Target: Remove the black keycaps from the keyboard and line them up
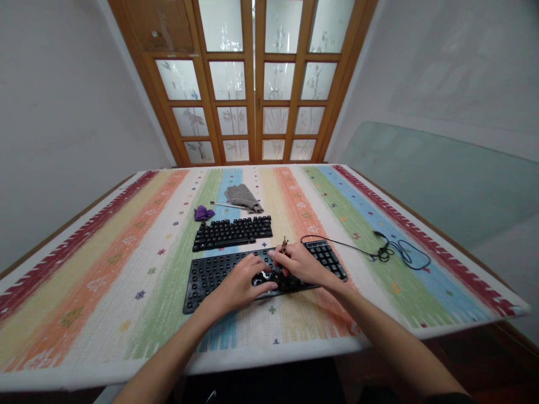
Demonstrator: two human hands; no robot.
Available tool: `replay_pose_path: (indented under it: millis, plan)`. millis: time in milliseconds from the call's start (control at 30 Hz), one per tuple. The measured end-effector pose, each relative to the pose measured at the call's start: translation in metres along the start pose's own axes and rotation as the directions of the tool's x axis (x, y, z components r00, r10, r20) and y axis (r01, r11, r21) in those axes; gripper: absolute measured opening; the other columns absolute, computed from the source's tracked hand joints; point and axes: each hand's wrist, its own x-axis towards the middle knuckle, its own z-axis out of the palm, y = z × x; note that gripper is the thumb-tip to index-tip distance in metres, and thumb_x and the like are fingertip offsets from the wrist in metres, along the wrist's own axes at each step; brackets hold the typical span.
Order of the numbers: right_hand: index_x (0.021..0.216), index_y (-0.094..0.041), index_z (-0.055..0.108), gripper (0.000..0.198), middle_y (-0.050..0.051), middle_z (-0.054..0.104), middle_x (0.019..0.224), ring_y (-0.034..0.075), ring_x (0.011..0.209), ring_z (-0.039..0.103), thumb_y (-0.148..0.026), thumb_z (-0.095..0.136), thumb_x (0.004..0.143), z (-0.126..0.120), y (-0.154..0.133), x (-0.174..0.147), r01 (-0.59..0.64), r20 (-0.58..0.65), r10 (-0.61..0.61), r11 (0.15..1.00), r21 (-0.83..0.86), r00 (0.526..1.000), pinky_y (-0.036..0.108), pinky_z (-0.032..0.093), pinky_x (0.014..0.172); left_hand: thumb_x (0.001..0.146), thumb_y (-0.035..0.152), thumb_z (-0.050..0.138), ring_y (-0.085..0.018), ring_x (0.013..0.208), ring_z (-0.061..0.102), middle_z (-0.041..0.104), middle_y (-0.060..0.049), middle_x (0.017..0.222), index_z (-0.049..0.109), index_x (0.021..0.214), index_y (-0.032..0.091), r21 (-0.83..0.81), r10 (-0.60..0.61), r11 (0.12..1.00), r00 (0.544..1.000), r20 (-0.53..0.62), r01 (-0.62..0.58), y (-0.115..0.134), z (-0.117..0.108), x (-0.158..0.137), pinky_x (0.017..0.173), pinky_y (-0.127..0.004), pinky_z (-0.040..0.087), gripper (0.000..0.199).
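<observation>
A black keyboard (210,276) lies on the table in front of me, its left part showing bare key posts without caps. Caps still sit on its number pad (326,255) at the right end. My right hand (301,262) is closed around a thin brownish tool (284,244) held upright over the keyboard; its lower end is hidden and its exact kind is unclear. My left hand (242,280) rests over the middle of the keyboard, thumb and fingers apart. Behind the keyboard, loose black keycaps (231,231) are laid out in rows.
A grey cloth (243,196) lies at the back, beside a thin white-handled brush (227,205) and a crumpled purple cloth (204,212). The keyboard's black cable (383,252) coils to the right. A striped tablecloth (164,292) covers the table.
</observation>
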Motion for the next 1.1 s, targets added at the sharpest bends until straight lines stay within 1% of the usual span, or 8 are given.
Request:
replay_pose_path:
  millis: [200,333,467,600,667,733,933,1100]
  plan:
    - [0.067,-0.015,0.060,0.047,-0.001,0.057,0.052,0.012,0.051,0.054,-0.047,0.044,0.098,0.000,0.000,0.001,0.060,0.019,-0.060,0.998,-0.036,0.998,0.023,0.040,0.058,0.089,0.031,0.064,-0.021,0.093,0.057,0.065,-0.005,0.091,0.064,0.086,0.019,0.022,0.035,0.999,0.999,0.038,-0.036,-0.001,-0.004,0.009,0.083,-0.034,0.047,0.013]
    - [0.064,-0.015,0.059,0.050,-0.001,0.056,0.051,0.012,0.051,0.053,-0.049,0.043,0.097,-0.001,0.002,0.001,0.055,-0.001,-0.055,0.998,-0.017,0.998,0.023,0.039,0.055,0.091,0.031,0.060,-0.019,0.090,0.057,0.064,-0.004,0.090,0.062,0.087,0.019,0.004,0.114,0.993,0.990,0.082,-0.115,-0.003,-0.014,0.016,0.082,-0.032,0.046,0.013]
    - [0.067,-0.016,0.059,0.047,-0.003,0.054,0.050,0.009,0.043,0.047,-0.051,0.046,0.095,-0.003,0.009,0.003,-0.024,-0.065,0.033,0.990,0.136,0.997,0.021,0.036,0.047,0.091,0.031,0.061,-0.017,0.085,0.057,0.064,-0.003,0.085,0.062,0.087,0.018,-0.043,0.145,0.989,0.988,0.055,-0.143,-0.010,-0.024,0.024,0.078,-0.030,0.046,0.014]
    - [0.071,-0.016,0.058,0.045,-0.003,0.055,0.051,0.008,0.038,0.045,-0.053,0.047,0.093,-0.005,0.019,0.004,-0.073,-0.139,0.120,0.951,0.301,0.983,0.020,0.034,0.041,0.089,0.032,0.063,-0.014,0.077,0.057,0.063,-0.002,0.081,0.063,0.088,0.017,-0.101,0.121,0.987,0.992,-0.046,-0.125,-0.024,-0.029,0.032,0.071,-0.026,0.046,0.015]
    - [0.070,-0.016,0.058,0.045,-0.003,0.054,0.049,0.008,0.038,0.046,-0.053,0.048,0.092,-0.005,0.022,0.004,-0.069,-0.186,0.137,0.941,0.331,0.973,0.020,0.033,0.041,0.089,0.032,0.063,-0.014,0.075,0.056,0.062,-0.002,0.078,0.064,0.088,0.016,-0.056,0.119,0.990,0.987,-0.112,-0.126,-0.033,-0.031,0.037,0.070,-0.027,0.045,0.016]
    - [0.069,-0.016,0.059,0.045,-0.003,0.054,0.048,0.008,0.038,0.046,-0.054,0.049,0.091,-0.006,0.025,0.004,-0.068,-0.214,0.149,0.936,0.345,0.965,0.020,0.034,0.040,0.090,0.032,0.062,-0.016,0.077,0.055,0.061,-0.002,0.077,0.064,0.089,0.016,0.038,0.133,0.991,0.981,-0.139,-0.128,-0.044,-0.032,0.043,0.072,-0.028,0.045,0.016]
    - [0.069,-0.016,0.059,0.044,-0.003,0.055,0.049,0.008,0.038,0.046,-0.053,0.050,0.091,-0.005,0.025,0.002,-0.063,-0.226,0.150,0.933,0.353,0.962,0.021,0.034,0.041,0.093,0.031,0.058,-0.019,0.084,0.053,0.058,-0.004,0.082,0.066,0.090,0.016,0.283,0.152,0.949,0.988,-0.024,-0.139,-0.078,-0.024,0.062,0.075,-0.031,0.047,0.017]
    - [0.070,-0.016,0.059,0.043,-0.003,0.055,0.049,0.007,0.037,0.045,-0.053,0.050,0.091,-0.005,0.025,-0.001,-0.058,-0.227,0.146,0.933,0.354,0.963,0.021,0.033,0.041,0.093,0.029,0.057,-0.019,0.084,0.052,0.057,-0.005,0.082,0.067,0.089,0.016,0.391,0.132,0.910,0.990,0.045,-0.139,-0.092,-0.015,0.071,0.075,-0.030,0.046,0.017]
